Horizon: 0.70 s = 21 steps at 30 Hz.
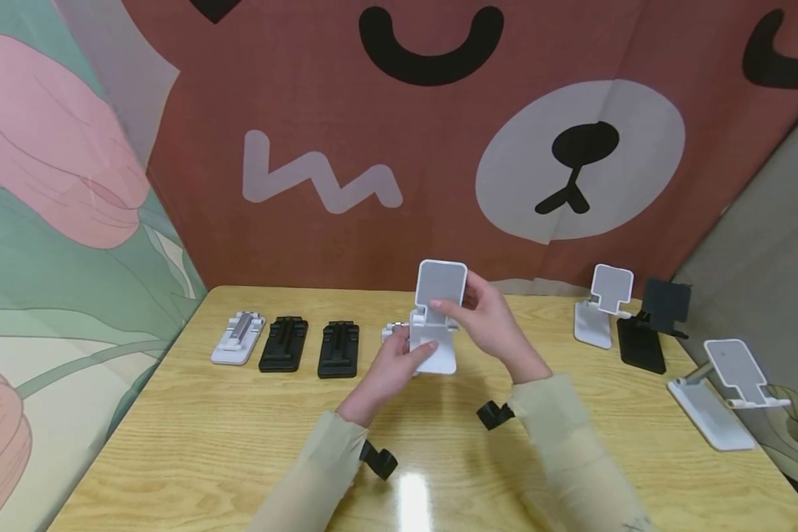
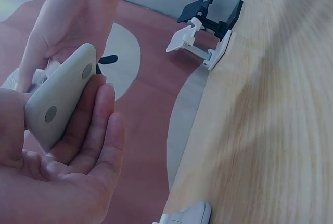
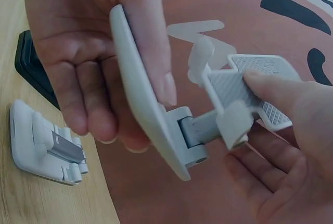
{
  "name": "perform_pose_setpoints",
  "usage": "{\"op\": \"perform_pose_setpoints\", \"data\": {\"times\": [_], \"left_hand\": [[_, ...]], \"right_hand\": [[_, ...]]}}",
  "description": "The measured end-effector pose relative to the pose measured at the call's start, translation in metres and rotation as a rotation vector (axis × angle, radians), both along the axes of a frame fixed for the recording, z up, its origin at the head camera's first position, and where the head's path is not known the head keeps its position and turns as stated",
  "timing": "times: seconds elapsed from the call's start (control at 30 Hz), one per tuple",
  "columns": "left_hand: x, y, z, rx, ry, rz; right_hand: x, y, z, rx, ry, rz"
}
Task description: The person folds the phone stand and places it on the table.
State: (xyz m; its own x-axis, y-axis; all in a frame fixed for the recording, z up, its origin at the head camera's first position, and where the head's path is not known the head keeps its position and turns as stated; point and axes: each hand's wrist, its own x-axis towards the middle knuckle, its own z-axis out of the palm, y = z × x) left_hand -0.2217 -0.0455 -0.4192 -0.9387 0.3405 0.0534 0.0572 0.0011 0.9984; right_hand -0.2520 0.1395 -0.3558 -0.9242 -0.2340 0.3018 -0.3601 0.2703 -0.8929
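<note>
A white folding phone stand is held up off the table between both hands, with its grey-padded plate raised. My left hand grips the base, thumb across its front. In the left wrist view, the underside of this base shows two round grey pads, with fingers beneath it. My right hand pinches the textured plate, thumb on its face. In the right wrist view, a hinged arm joins plate and base. Behind my left hand lies a folded white stand, partly hidden.
On the left of the wooden table lie a folded white stand and two folded black ones, one a black stand. Opened at the right stand a white stand, a black stand and another white stand. Printed cloth hangs behind.
</note>
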Motion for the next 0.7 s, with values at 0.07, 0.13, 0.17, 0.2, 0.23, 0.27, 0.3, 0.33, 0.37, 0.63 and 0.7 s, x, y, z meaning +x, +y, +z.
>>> {"op": "perform_pose_setpoints", "data": {"times": [0.07,0.13,0.17,0.2,0.23,0.27,0.3,0.33,0.37,0.63,0.7], "left_hand": [[0.0008,-0.0001,0.0011,0.004,0.008,-0.008],[0.001,0.0005,0.0023,0.01,0.023,-0.021],[0.0013,0.0007,0.0027,0.013,0.031,-0.028],[0.0016,0.0011,0.003,0.016,0.037,-0.033],[0.0018,0.0017,0.0036,0.021,0.044,-0.039],[0.0015,0.0022,0.0033,0.021,0.048,-0.044],[0.0011,0.0028,0.0033,0.02,0.049,-0.045],[0.0014,0.003,0.0033,0.022,0.05,-0.046],[0.0011,0.0032,0.003,0.019,0.047,-0.043],[-0.0005,0.0053,0.0017,0.017,0.022,-0.025],[-0.0006,0.0056,0.0015,0.019,0.018,-0.014]], "right_hand": [[0.0,-0.0011,-0.0001,0.002,0.018,-0.029],[-0.0007,-0.0022,-0.0009,0.008,0.041,-0.062],[-0.001,-0.0029,-0.0016,0.01,0.051,-0.078],[-0.0012,-0.0036,-0.0022,0.013,0.059,-0.093],[-0.0017,-0.0038,-0.0029,0.017,0.067,-0.107],[-0.002,-0.0041,-0.0035,0.02,0.073,-0.119],[-0.0019,-0.0043,-0.0038,0.023,0.076,-0.127],[-0.0018,-0.0046,-0.0041,0.02,0.078,-0.131],[-0.0015,-0.005,-0.0044,0.017,0.077,-0.134],[0.0014,-0.006,-0.0022,-0.017,0.029,-0.157],[0.0018,-0.0059,0.0008,-0.019,0.007,-0.173]]}}
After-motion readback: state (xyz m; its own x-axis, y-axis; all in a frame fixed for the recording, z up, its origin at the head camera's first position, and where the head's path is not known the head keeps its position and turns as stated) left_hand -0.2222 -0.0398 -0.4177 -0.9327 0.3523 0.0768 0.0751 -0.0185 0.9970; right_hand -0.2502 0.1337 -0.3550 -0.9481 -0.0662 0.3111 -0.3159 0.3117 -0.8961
